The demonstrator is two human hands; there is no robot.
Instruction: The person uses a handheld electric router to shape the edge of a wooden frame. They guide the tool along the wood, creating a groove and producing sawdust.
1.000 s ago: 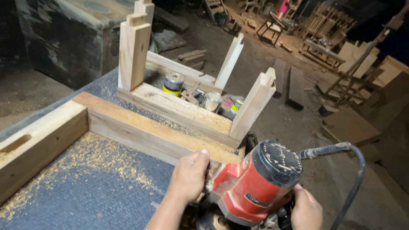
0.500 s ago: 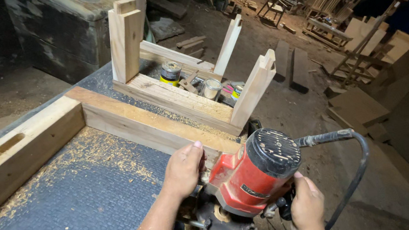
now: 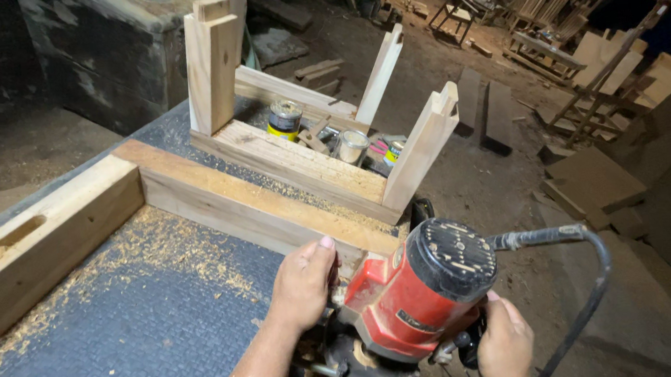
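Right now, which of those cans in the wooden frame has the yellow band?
The leftmost can, with a dark body and yellow band, nearest the tall upright post. The can to its right looks plain silvery metal.

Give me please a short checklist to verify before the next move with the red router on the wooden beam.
1. Both hands on the tool: ok. Left hand and right hand grip the router from either side.
2. Cord away from the base: ok, it loops off to the right.
3. Beam held firm: cannot tell, no clamp shows.
4. Bit and cut line visible: not ok, the router body hides them.
5. Sawdust on the mat: not ok, loose chips lie beside the beam.
6. Cans behind the beam: ok, apart from the tool.
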